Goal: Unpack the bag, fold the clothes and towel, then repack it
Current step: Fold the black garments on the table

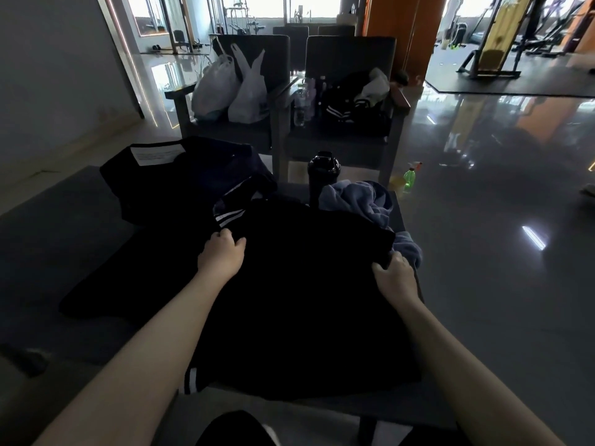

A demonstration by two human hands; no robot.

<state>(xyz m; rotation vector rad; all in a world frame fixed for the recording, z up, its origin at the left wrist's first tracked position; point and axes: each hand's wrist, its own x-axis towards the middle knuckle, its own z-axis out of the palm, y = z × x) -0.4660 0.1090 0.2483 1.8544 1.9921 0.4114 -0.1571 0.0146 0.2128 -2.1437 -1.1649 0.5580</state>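
On the bench (64,220): unpacking looks done, folding barely begun.
A black garment (306,300) lies spread flat; the left hand (222,252) and right hand (397,275) each grip its far edge, fingers (225,235) curled into the cloth. The blue towel (360,201) sits crumpled just beyond the right hand, and a striped garment (230,214) is bunched by the left, both unfolded. Whether the dark bundle with a white label (180,185) is the bag, I cannot tell. Repacking lies ahead.

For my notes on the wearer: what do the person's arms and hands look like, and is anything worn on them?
The left forearm and right forearm are bare; no sleeve shows. The left hand and right hand wear no glove, and no watch, ring or bracelet is visible.
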